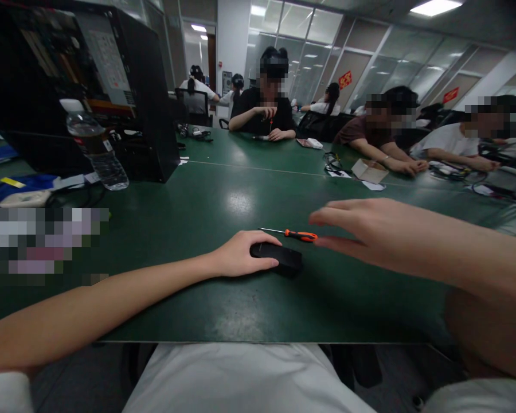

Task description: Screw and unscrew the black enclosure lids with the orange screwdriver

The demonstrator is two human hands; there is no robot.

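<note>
The green table (198,310) filled the middle of the frame, its near edge running almost level across the lower part, just above the white cloth (241,378) on the lap. A strip of tabletop stretched between that edge and the left hand (241,255), and another reached from the screwdriver (301,236) up to the pale seam crossing the upper middle. At upper left stood the open computer case (148,97), with a water bottle (97,146) leaning in front of it, both well apart from the hands. At upper right, a small box (370,170) and some cables (335,163) lay beyond the seam, near people seated across the table. The black block (289,261) sat on the table at the centre of the frame, its long axis running left to right and slanting slightly downward, its squared end facing right. The left hand was closed around its left part, fingers over the far side and thumb along the near side. Just above the block, the screwdriver lay nearly level, its metal tip pointing left and its orange-and-black handle to the right. The right hand (361,226) reached in from the right edge, thumb and fingers apart, close to the handle's end; whether it touched could not be told.
</note>
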